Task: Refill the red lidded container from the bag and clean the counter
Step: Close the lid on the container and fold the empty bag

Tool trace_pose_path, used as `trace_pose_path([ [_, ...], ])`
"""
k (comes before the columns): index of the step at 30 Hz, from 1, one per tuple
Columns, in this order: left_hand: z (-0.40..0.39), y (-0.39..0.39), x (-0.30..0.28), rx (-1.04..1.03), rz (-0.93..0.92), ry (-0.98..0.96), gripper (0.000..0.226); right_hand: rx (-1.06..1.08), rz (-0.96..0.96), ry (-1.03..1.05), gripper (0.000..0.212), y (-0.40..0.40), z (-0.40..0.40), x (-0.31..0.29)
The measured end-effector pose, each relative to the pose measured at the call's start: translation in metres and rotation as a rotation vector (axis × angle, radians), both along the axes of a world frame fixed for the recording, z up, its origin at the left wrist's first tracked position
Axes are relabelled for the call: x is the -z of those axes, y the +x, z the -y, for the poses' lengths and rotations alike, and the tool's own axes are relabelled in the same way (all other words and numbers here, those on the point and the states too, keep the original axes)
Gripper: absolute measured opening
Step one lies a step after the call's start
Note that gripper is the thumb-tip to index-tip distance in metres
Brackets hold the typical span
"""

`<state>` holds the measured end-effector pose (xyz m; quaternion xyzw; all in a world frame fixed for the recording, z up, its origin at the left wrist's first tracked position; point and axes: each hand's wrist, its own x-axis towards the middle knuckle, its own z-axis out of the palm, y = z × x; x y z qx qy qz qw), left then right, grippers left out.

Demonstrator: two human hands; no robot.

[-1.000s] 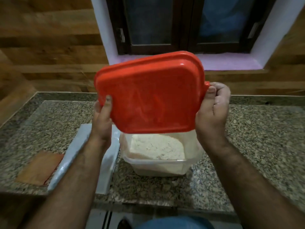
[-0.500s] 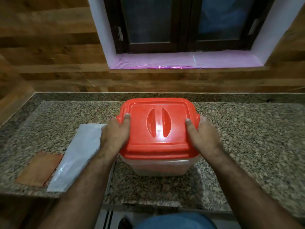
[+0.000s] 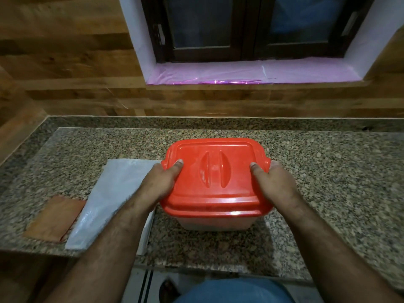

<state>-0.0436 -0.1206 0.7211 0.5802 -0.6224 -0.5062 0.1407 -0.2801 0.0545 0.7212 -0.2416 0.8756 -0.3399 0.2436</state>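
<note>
A second ago you had the red lid [image 3: 215, 178] up in the air with the powder showing in the tub below; now it lies flat on the container [image 3: 216, 221], so the refill looks done and you are at the closing step, with the counter clean-up still ahead. Your left hand [image 3: 160, 183] clasps the lid's left edge, thumb laid on top and the other fingers curled down over the side out of sight. Your right hand [image 3: 274, 182] does the same on the right edge, thumb on top near the small tab. Both hands are closed around the rim, pressing on it, not lifting. Whether the lid has snapped shut all the way round is hard to tell from this angle. The container sits mid-counter [image 3: 328, 171], with the flattened pale bag [image 3: 109, 193] just to its left and a brown cloth [image 3: 52, 217] beyond that.
</note>
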Motion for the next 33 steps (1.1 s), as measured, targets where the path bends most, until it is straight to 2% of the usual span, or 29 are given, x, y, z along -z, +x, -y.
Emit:
trace_pose_path([
  [2,-0.001,-0.002,-0.003,0.0,-0.105,0.059,0.066,0.074,0.295,-0.167,0.055,-0.009,-0.001,0.006],
  [5,-0.001,0.0,-0.005,0.023,-0.301,0.363,0.056,0.002,0.758,-0.281,0.063,-0.019,-0.007,0.008],
  [7,0.001,0.003,-0.007,0.066,-0.347,0.465,0.053,-0.06,0.909,-0.284,0.064,-0.023,-0.008,0.003],
  [9,0.004,0.005,-0.007,0.071,-0.336,0.468,0.066,-0.094,0.919,-0.278,0.072,-0.029,-0.006,0.005],
  [11,0.006,0.007,-0.006,0.042,-0.288,0.391,0.08,-0.06,0.845,-0.265,0.084,-0.031,-0.008,0.005],
  [13,0.007,0.006,-0.006,-0.013,-0.134,0.151,0.074,0.039,0.616,-0.269,0.069,-0.027,-0.012,-0.002],
  [15,0.0,0.001,-0.009,-0.042,0.18,-0.27,0.074,0.094,0.194,-0.175,0.047,-0.014,-0.01,-0.012],
  [17,-0.013,-0.01,-0.014,0.0,0.459,-0.563,0.072,0.025,-0.27,0.089,0.041,0.01,-0.004,-0.025],
  [18,-0.019,-0.016,-0.017,0.028,0.544,-0.62,0.069,-0.012,-0.451,0.219,0.042,0.02,0.001,-0.027],
  [19,-0.022,-0.022,-0.018,0.058,0.602,-0.649,0.065,-0.032,-0.545,0.295,0.042,0.029,0.006,-0.03],
  [21,-0.024,-0.029,-0.017,0.101,0.673,-0.674,0.06,-0.061,-0.588,0.362,0.041,0.035,0.012,-0.032],
  [22,-0.025,-0.031,-0.014,0.105,0.682,-0.672,0.061,-0.063,-0.585,0.365,0.046,0.036,0.013,-0.03],
  [24,-0.029,-0.03,-0.008,0.125,0.639,-0.646,0.077,-0.104,-0.544,0.381,0.08,0.043,0.009,-0.024],
  [25,-0.033,-0.027,-0.004,0.15,0.585,-0.624,0.089,-0.136,-0.531,0.392,0.097,0.051,0.005,-0.02],
  [27,-0.042,-0.019,0.001,0.175,0.463,-0.635,0.103,-0.179,-0.561,0.365,0.115,0.064,-0.004,-0.011],
  [29,-0.05,-0.009,0.01,0.123,0.291,-0.69,0.097,-0.194,-0.596,0.283,0.116,0.067,-0.013,-0.003],
  [32,-0.06,0.003,0.026,0.047,-0.039,-0.803,0.07,-0.193,-0.654,0.146,0.108,0.063,-0.02,0.009],
  [33,-0.061,0.006,0.033,0.065,-0.086,-0.849,0.064,-0.201,-0.666,0.132,0.106,0.062,-0.02,0.013],
])
